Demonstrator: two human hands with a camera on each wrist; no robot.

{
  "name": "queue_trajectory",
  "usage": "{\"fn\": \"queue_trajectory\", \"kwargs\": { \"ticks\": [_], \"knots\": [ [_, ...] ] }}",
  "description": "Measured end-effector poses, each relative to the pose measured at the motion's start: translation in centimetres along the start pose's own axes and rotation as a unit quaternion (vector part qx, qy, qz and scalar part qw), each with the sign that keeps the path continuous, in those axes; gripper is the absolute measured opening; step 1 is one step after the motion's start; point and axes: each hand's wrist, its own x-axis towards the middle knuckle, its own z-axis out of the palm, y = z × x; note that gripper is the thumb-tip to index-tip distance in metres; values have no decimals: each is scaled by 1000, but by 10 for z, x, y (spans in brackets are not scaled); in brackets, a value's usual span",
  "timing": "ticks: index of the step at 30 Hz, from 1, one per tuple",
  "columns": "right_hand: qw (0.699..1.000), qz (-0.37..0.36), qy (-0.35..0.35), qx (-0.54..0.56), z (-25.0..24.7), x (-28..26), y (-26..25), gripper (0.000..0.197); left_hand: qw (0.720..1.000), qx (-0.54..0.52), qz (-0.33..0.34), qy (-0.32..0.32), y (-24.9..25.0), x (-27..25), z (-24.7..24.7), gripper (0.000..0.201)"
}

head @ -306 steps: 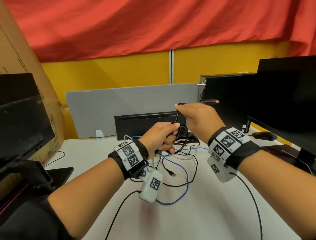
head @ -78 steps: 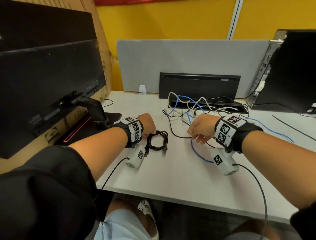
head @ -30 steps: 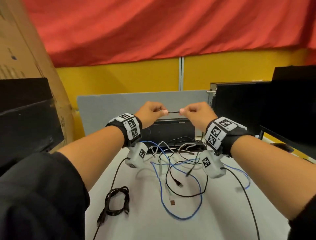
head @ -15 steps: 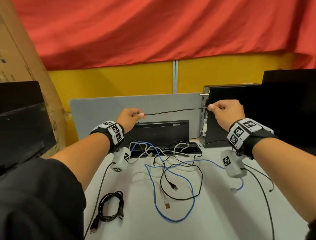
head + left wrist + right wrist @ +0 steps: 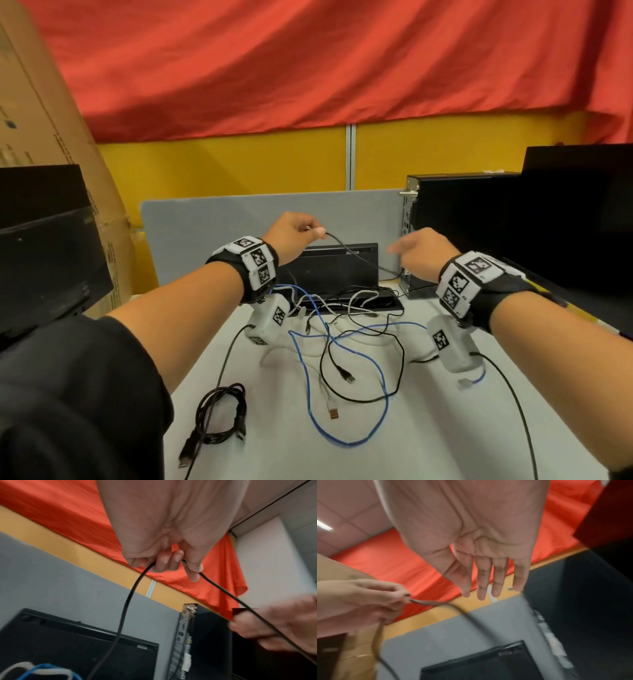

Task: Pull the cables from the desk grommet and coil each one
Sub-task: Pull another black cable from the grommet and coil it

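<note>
My left hand [image 5: 313, 231] is raised above the back of the desk and pinches a thin black cable [image 5: 356, 257] between thumb and fingers. The left wrist view shows that pinch on the black cable [image 5: 125, 608], with both strands hanging from the left hand [image 5: 175, 563]. My right hand [image 5: 397, 248] hovers just to its right. Its fingers are straight in the right wrist view, where the right hand [image 5: 488, 591] holds nothing. One coiled black cable [image 5: 219, 418] lies at the desk's front left. A blue cable [image 5: 346, 442], a white cable and a black USB cable [image 5: 346, 377] lie tangled mid-desk.
A black keyboard [image 5: 335, 270] leans against the grey divider [image 5: 205, 233] behind the cable tangle. A PC tower [image 5: 455, 222] and a monitor [image 5: 582, 222] stand at the right. Another monitor [image 5: 44, 257] and a cardboard box [image 5: 51, 120] are at the left.
Half a second ago both hands held the black cable stretched between them. My right hand has let go and moved left toward my left hand, and the cable now sags.
</note>
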Motion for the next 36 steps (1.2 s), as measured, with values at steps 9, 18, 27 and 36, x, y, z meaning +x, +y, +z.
{"fn": "queue_trajectory", "kwargs": {
  "ticks": [9,18,27,36],
  "knots": [
    [998,-39,-33,26,4,-10,-62,31,996,5,42,-81,29,9,26,23],
    [993,-33,106,47,-16,0,-20,22,997,21,4,-70,-5,9,5,30],
    [957,-23,283,59,-29,6,-1,21,994,51,-50,-80,-25,10,2,24],
    [933,-31,346,90,-30,7,9,21,986,51,-147,-62,-25,11,5,23]
  ]
}}
